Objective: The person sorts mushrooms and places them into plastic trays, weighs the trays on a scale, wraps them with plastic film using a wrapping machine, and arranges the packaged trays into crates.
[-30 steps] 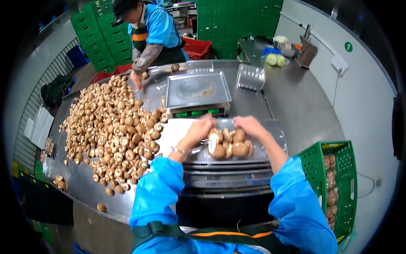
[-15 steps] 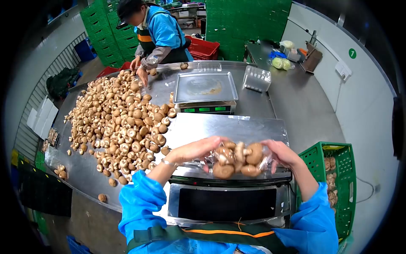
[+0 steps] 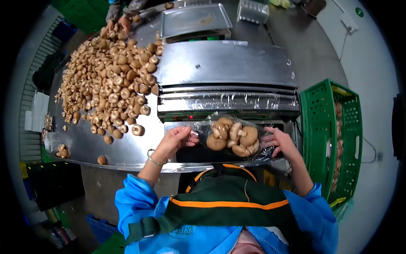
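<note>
A pack of mushrooms (image 3: 232, 136) in clear film lies over the black plate at the front of the wrapping machine (image 3: 228, 99). At its left end my left hand (image 3: 179, 142) pinches the loose film between thumb and fingers. My right hand (image 3: 281, 143) is at the pack's right end, fingers spread and touching the film. Whether a tray lies under the mushrooms is hard to see. To the left, a large heap of loose mushrooms (image 3: 114, 80) covers the metal table (image 3: 148, 158).
Behind the machine stands a scale with a metal tray (image 3: 194, 21), and beside it a stack of clear trays (image 3: 253, 12). A green crate (image 3: 315, 127) with packed mushrooms is at my right. A co-worker's hands (image 3: 118, 26) touch the heap's far end.
The wrapped pack has come off the machine's top towards me, down to the front plate. My right hand's fingers have spread. The view has tilted down, and the co-worker's hands have moved onto the heap.
</note>
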{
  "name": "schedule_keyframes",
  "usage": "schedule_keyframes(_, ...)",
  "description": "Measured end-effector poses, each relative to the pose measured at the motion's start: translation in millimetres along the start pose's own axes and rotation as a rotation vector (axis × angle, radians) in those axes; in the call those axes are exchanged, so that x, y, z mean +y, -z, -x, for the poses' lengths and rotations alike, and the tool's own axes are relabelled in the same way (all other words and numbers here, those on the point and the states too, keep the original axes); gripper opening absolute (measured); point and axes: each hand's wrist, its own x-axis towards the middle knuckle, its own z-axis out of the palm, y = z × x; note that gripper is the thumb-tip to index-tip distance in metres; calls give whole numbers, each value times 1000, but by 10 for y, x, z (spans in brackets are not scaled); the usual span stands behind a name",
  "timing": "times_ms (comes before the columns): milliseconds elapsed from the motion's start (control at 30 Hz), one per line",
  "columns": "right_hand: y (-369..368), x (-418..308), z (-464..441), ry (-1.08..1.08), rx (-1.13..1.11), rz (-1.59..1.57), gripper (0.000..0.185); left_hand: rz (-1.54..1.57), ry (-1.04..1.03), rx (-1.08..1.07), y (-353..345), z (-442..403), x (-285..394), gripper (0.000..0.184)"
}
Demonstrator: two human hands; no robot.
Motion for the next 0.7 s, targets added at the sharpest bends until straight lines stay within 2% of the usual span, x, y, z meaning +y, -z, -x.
schedule_keyframes(33, -52, 124, 84, -10, 193, -69, 45, 44, -91, 109, -125, -5, -66, 25)
schedule_keyframes(100, -309, 376, 147, 102, 406, -63, 39, -92, -274, 252, -294, -91, -167, 22)
schedule_keyframes(167, -670, 487, 18, 263, 500, -350, 24, 22, -360, 325, -421, -206, -264, 20)
schedule_keyframes(233, -561, 410, 36, 186, 574, -681, 20, 210, -203, 570, -465, -31, -158, 19)
schedule_keyframes(267, -432, 364, 213, 218, 488, -802, 19, 343, -229, 461, -328, 180, -147, 23)
schedule_keyframes(300, -364, 296, 411, 109, 516, -856, 16, 294, -294, 466, -158, 321, -285, 23)
schedule_keyframes(367, -452, 476, 673, 21, 592, -964, 14, 479, -88, 617, -199, 781, -450, 23)
schedule_keyframes(400, -483, 786, 742, -34, 540, -986, 14, 486, 61, 642, -98, 928, -684, 22)
schedule_keyframes(433, -665, 1071, 709, -128, 689, -933, 13, 546, 148, 677, -74, 990, -939, 23)
schedule_keyframes(467, -780, 1596, 655, -153, 672, -771, 15, 507, 271, 578, -59, 968, -1184, 19)
schedule_keyframes(500, -951, 1742, 465, -240, 691, -441, 16, 254, 437, 410, -103, 852, -1334, 21)
schedule_keyframes(533, -1094, 1671, 305, -258, 531, -294, 19, 152, 386, 507, -383, 648, -1400, 17)
schedule_keyframes(567, -1109, 1601, 181, -229, 264, -290, 19, -154, 286, 284, -477, 580, -1172, 14)
schedule_keyframes(633, -1144, 1372, 186, -197, -7, -471, 27, 163, -24, -243, -354, 332, -1394, 15)
schedule_keyframes(667, -1133, 1224, 271, -186, -103, -583, 32, 404, 178, -320, -341, 277, -1406, 16)
schedule_keyframes(700, -1111, 1093, 414, -157, -198, -700, 38, 595, 368, -309, -427, 283, -1267, 17)
